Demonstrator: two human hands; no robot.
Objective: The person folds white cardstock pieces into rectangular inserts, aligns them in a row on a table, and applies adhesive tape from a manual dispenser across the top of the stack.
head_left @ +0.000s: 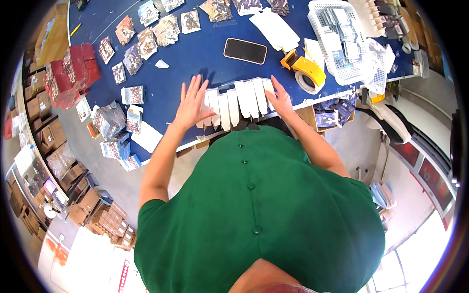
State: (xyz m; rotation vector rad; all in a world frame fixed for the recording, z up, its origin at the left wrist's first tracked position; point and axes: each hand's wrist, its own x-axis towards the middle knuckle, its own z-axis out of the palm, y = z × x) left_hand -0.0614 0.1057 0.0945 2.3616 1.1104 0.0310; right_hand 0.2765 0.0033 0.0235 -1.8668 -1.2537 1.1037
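Observation:
A row of several upright white flat pieces [247, 97], perhaps small boxes or card stacks, stands along the near edge of the blue table [195, 58]. At its left end, my left hand [192, 106] is open with fingers spread, its thumb by the outermost piece. My right hand [280, 99] is at the other end, fingers stretched out and apart, touching or nearly touching the last piece. A phone [245, 51] with a dark screen lies beyond the row. Part of the row's lower side is hidden by my green shirt.
A yellow tape dispenser [309, 71] and a white basket [356, 71] of small packs stand to the right. Piles of picture cards [167, 30] spread across the far left. Red boxes [73, 73] and blue-white packs [116, 149] crowd the left edge. An open carton [307, 117] sits below the right edge.

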